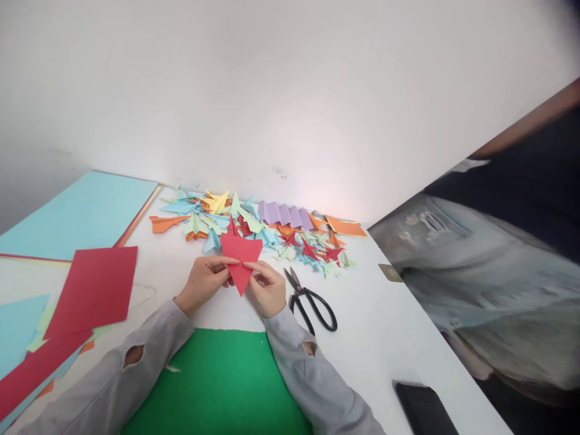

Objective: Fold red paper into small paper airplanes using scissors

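A red sheet of folded paper, pointed at its lower end, is held up between both hands over the white table. My left hand pinches its left edge, and my right hand grips the right edge, the fingertips nearly meeting at the middle. Behind the paper lies a heap of small folded paper pieces in several colours, many shaped like planes. Black-handled scissors rest just right of my right hand, blades slightly apart. Below my forearms is a green mat.
Large light-blue sheets lie at the left, with a red sheet and other coloured paper nearer. A purple pleated paper and an orange stack sit along the wall. A black phone-like object lies front right; a person stands beyond the table edge.
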`<state>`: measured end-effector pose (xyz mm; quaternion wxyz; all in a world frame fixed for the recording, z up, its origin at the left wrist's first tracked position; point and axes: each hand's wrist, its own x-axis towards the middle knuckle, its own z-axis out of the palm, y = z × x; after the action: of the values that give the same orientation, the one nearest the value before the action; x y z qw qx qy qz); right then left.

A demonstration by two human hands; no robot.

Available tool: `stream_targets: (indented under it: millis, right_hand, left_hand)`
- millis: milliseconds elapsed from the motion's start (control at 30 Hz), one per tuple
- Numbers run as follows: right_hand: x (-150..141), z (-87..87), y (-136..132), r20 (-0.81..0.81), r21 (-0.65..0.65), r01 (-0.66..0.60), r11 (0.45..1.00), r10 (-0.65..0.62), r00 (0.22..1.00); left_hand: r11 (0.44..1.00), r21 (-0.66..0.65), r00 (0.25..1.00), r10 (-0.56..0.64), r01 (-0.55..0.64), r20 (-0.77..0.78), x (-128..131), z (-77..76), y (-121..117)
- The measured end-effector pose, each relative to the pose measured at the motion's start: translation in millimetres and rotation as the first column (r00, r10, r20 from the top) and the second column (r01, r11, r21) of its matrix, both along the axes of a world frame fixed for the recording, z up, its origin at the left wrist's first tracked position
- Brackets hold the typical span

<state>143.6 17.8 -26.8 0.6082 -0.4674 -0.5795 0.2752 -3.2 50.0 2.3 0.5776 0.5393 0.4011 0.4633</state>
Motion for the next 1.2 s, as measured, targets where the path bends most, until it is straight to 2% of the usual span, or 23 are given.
stream_targets:
  millis: [167, 300, 400, 533, 667, 800, 967, 1200]
  right_hand:
    - [0.0, 1.0, 1.4, -0.083, -0.065, 0.018, 0.998, -0.023, 0.996]
    - [-0.4, 6.9, 4.4, -0.204, -0.175, 0.003, 0.985, -0.039, 0.978]
    - [0.9, 10.1, 6.6, -0.239, -0.273, 0.027, 0.962, -0.095, 0.966]
    - [1.4, 10.4, 7.9, -0.288, -0.357, 0.055, 0.933, -0.166, 0.943]
    - [-1.3, 10.1, 8.2, -0.373, -0.370, 0.018, 0.929, -0.166, 0.913]
    - [-1.9, 11.0, 8.4, -0.355, -0.360, 0.010, 0.933, -0.147, 0.923]
    - [0.0, 9.6, 8.8, -0.367, -0.385, 0.015, 0.923, -0.168, 0.915]
    - [-2.0, 6.5, 9.1, -0.379, -0.407, 0.011, 0.914, -0.180, 0.908]
  left_hand:
    - [1.000, -0.013, 0.999, -0.027, 0.027, -0.017, -0.2, 1.7, -0.8]
    - [1.000, -0.004, 0.996, -0.030, 0.030, -0.080, -0.2, 1.3, -0.9]
    - [1.000, -0.010, 0.995, -0.022, 0.021, -0.098, 0.1, -0.1, -0.3]
    - [0.997, -0.070, 0.999, 0.016, -0.019, -0.048, 1.4, 0.8, -0.5]
    - [0.991, -0.117, 0.997, 0.065, -0.061, 0.035, 3.0, 4.2, -2.2]
    - [0.987, -0.148, 0.994, 0.069, -0.057, 0.082, 4.8, 4.7, -3.1]
    - [0.986, -0.163, 0.996, 0.042, -0.029, 0.075, 6.8, 3.7, -3.7]
    - [0.979, -0.186, 0.995, 0.095, -0.086, 0.035, 8.0, 5.0, -4.1]
